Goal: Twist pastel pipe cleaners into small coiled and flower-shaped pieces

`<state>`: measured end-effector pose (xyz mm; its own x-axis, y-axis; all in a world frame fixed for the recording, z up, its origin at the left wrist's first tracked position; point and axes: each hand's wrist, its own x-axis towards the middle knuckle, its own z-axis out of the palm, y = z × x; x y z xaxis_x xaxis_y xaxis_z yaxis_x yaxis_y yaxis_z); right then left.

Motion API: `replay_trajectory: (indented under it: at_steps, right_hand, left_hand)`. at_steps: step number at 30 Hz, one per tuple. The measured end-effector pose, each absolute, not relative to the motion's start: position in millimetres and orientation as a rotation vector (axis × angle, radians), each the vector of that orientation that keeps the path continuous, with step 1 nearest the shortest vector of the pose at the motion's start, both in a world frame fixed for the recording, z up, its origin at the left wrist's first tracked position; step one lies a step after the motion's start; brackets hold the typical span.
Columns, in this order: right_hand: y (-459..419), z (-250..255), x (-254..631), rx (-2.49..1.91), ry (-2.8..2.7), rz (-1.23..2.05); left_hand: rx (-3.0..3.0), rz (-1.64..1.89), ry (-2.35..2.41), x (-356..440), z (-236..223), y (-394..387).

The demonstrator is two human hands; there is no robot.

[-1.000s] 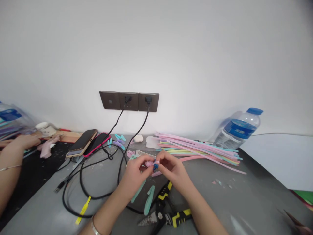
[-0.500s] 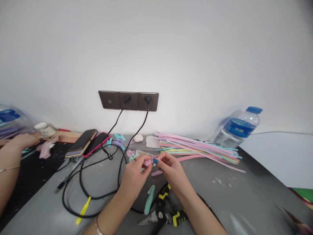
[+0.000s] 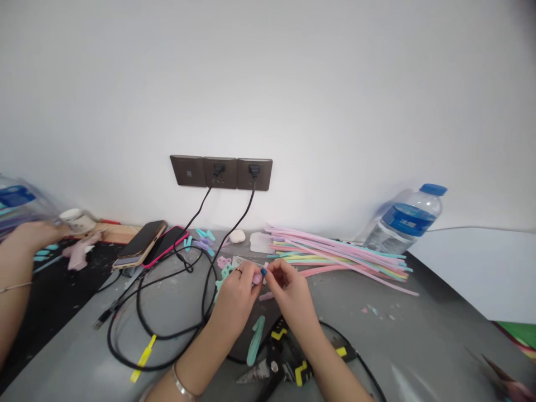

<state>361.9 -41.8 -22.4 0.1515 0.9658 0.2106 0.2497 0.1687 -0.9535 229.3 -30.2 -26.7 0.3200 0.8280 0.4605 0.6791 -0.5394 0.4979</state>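
Note:
My left hand (image 3: 238, 296) is closed in a pinch on a small pink fuzzy piece (image 3: 257, 278), which looks like bent pipe cleaner. From the right, my right hand (image 3: 293, 296) pinches the same piece at its upper end, thumb and forefinger together. Fingers hide much of its shape. Pink pipe cleaner loops (image 3: 224, 262) and mint green ones (image 3: 226, 272) lie just beyond my left hand. A folded green pipe cleaner (image 3: 255, 340) rests between my forearms. Below it are pliers (image 3: 274, 365) with black and yellow handles, partly under my right forearm.
Pastel pipe cleaners (image 3: 335, 251) lie bundled near a tilted water bottle (image 3: 406, 218). Black cables (image 3: 138, 301) loop across the left, beside stacked phones (image 3: 142, 243). Another person's hand (image 3: 37, 237) works at far left. A blurred pointed tool (image 3: 496, 371) shows at lower right.
My hands have drawn slightly closer together around the pink piece, and my right forearm has shifted left, uncovering more of the pliers' handle and cable. The other person's hand moved slightly.

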Motion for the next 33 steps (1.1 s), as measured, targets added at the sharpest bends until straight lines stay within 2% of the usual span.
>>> replay_trajectory:
  at_steps: [7, 14, 21, 25, 33]
  right_hand:
    - [-40, -24, 363, -1.287, -1.256, 0.848]
    - [-36, -24, 364, -1.200, -1.154, 0.870]
    - [-36, -23, 371, -1.186, -1.234, 0.917]
    - [-36, -23, 373, -1.249, -1.287, 0.903]
    - [-40, -23, 375, -1.393, -1.553, 0.671]
  left_hand:
    - [2.074, 1.062, 1.359, 231, -27, -27]
    - [2.316, 1.182, 1.259, 231, -34, -24]
    - [2.062, 1.256, 1.171, 227, -36, -15]
    - [2.156, 1.213, 1.120, 219, -41, -9]
    - [2.376, 1.104, 1.089, 215, -42, -11]
